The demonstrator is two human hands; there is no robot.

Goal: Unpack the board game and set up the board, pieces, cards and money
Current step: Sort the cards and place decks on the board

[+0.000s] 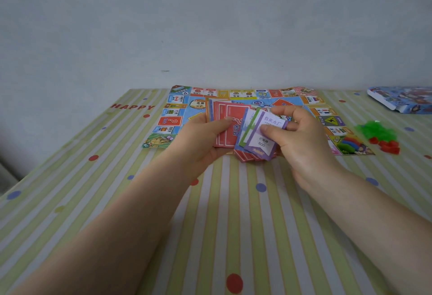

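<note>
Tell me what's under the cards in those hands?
The board lies spread on the striped tablecloth beneath the cards, which the left hand and right hand hold. The cards and hands hide the board's middle.

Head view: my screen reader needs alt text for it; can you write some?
Two hands hold a fan of game cards above a striped tablecloth: the left hand grips red cards, the right hand pinches a purple card. Behind lies the unfolded board; green and red pieces sit right.
</note>
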